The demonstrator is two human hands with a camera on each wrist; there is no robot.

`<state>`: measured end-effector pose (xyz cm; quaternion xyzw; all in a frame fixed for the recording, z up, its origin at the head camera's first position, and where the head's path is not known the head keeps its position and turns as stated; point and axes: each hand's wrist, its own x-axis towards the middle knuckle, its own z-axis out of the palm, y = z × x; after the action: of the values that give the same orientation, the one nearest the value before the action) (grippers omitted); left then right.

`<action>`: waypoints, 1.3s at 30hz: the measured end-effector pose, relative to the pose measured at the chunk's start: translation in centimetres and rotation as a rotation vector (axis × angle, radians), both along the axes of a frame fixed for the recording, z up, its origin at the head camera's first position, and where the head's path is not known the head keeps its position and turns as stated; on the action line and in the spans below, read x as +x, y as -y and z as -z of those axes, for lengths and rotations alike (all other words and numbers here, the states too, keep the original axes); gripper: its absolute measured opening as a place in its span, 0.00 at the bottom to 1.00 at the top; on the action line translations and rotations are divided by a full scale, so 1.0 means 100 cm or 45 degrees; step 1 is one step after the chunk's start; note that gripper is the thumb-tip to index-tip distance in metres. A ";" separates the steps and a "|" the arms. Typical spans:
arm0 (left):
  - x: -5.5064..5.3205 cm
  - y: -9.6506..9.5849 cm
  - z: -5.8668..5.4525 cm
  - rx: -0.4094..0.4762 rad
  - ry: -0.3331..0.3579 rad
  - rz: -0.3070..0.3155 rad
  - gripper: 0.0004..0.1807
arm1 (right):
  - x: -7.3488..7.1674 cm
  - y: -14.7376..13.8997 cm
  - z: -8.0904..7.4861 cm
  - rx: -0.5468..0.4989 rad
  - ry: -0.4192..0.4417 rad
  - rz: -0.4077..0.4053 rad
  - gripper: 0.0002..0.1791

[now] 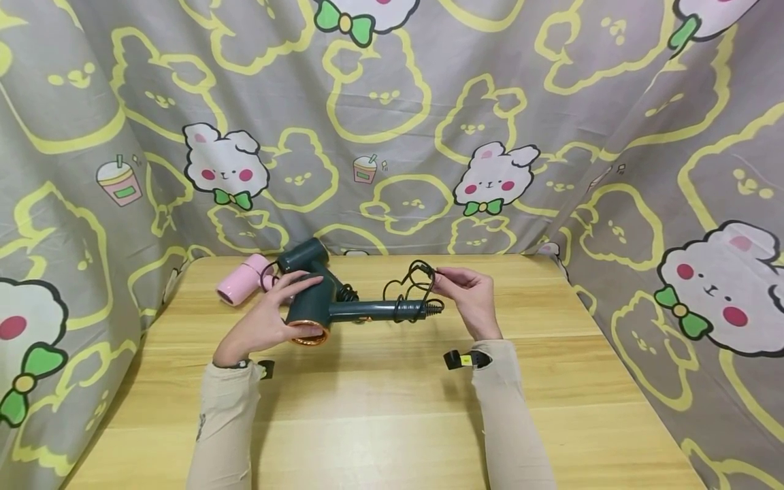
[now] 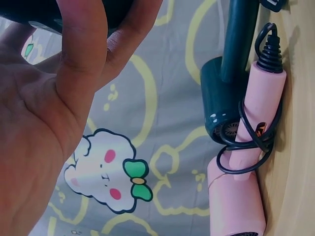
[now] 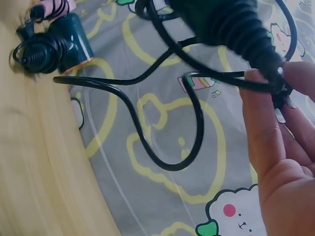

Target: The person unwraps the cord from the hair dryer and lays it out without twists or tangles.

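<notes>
Head view: left hand (image 1: pixel 263 327), left of centre, clamps the barrel of a dark green hair dryer with a copper-coloured rim (image 1: pixel 311 299), thumb near the rim, fingers over the top. The dryer hangs above the table, mid-frame, its slim handle pointing right; ribbed sleeve at the handle's end. Right hand (image 1: pixel 474 303), right of centre, pinches a thin black cord (image 3: pixel 170 167) between thumb and fingertips; whether the plug lies in the pinch, cannot tell. Cord loops round the handle's end and, in the right wrist view, droops in a wide bend mid-frame. Behind the left hand, upper left of the table: a second dark green hair dryer (image 1: pixel 302 256) and a glossy pink hair dryer (image 1: pixel 241 282), side by side. Left wrist view, right side: pink handle wrapped in black cord. Pale wood-grain table (image 1: pixel 380 422) below; grey cartoon-print curtain (image 1: pixel 392 102) fills the upper frame.
</notes>
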<state>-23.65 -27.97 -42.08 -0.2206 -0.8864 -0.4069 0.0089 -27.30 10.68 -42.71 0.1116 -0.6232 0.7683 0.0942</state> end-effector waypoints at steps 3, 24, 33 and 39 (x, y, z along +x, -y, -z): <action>-0.002 0.001 0.002 0.002 0.007 0.012 0.49 | 0.001 0.001 -0.001 -0.057 -0.029 0.003 0.19; -0.012 -0.004 0.013 -0.066 0.025 0.024 0.48 | 0.017 0.007 -0.021 -0.274 -0.022 -0.297 0.21; -0.015 0.001 0.018 -0.061 0.071 -0.008 0.48 | 0.020 0.004 -0.024 -0.354 -0.111 -0.410 0.20; -0.017 0.004 0.021 -0.052 0.080 -0.027 0.48 | 0.022 0.001 -0.024 -0.373 -0.200 -0.527 0.21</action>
<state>-25.39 -28.33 -44.17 -0.1985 -0.8967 -0.3952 -0.0193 -25.07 10.54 -40.34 0.2810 -0.4601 0.8422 -0.0017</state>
